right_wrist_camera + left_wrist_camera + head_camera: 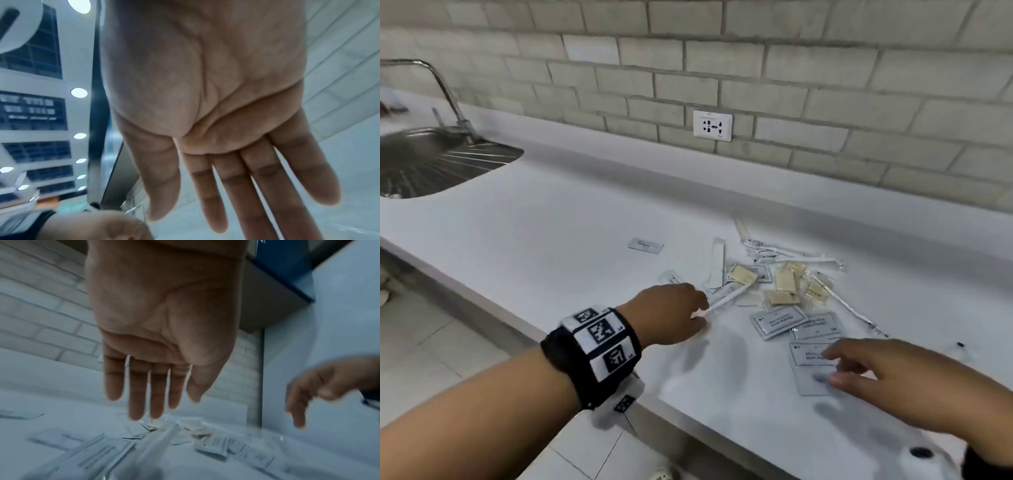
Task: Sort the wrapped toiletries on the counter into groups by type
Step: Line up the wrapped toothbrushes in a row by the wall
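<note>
Left hand (671, 313) flat above the surface (551, 219), fingers (135, 395) straight, grip wide, tips just beside a long wrapped stick (726, 299); contact unclear. Right hand (887, 373) spread, grip wide, fingertips on a grey sachet (810, 371). Beyond, more sachets (777, 320), yellowish soaps (786, 281) and wrapped toothbrushes (784, 253) in a loose heap. One sachet apart (645, 245) to the left. Sink (431, 161) far left, socket (712, 125) on the wall.
</note>
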`<control>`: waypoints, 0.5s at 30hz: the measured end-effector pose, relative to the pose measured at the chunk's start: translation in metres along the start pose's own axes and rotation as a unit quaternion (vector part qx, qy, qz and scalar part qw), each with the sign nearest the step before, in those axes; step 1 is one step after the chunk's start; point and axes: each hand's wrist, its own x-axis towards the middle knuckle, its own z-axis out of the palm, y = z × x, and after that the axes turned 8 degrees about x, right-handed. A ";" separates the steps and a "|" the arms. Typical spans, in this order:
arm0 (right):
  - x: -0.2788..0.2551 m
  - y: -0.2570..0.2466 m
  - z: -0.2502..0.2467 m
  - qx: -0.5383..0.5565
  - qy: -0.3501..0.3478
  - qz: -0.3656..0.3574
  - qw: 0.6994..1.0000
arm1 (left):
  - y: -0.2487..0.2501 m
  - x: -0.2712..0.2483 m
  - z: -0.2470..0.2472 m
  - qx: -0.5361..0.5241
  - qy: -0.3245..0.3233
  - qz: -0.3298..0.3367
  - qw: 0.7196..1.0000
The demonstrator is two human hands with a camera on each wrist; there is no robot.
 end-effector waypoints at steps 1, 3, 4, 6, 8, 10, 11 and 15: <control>0.012 -0.007 -0.004 -0.009 -0.005 -0.009 1.000 | 0.001 0.013 0.001 0.032 -0.026 -0.010 0.999; 0.037 -0.020 -0.013 -0.036 0.001 -0.005 0.999 | 0.005 0.033 0.000 0.108 -0.067 -0.012 0.992; 0.048 -0.029 -0.018 -0.051 0.003 0.000 0.999 | 0.009 0.037 -0.001 0.135 -0.088 -0.010 0.987; 0.080 -0.030 -0.025 -0.058 0.005 0.019 0.998 | 0.013 0.048 0.007 0.146 -0.111 -0.002 0.983; 0.114 -0.023 -0.032 -0.070 0.008 0.051 0.996 | 0.011 0.052 0.016 0.144 -0.119 0.005 0.982; 0.144 -0.017 -0.039 -0.084 0.013 0.078 0.993 | 0.006 0.054 0.023 0.140 -0.129 0.034 0.981; 0.160 -0.013 -0.043 -0.090 0.018 0.090 0.992 | 0.002 0.057 0.024 0.138 -0.126 0.051 0.981; 0.216 -0.001 -0.059 -0.109 0.058 0.126 0.984 | -0.021 0.059 0.012 0.045 -0.094 0.056 0.993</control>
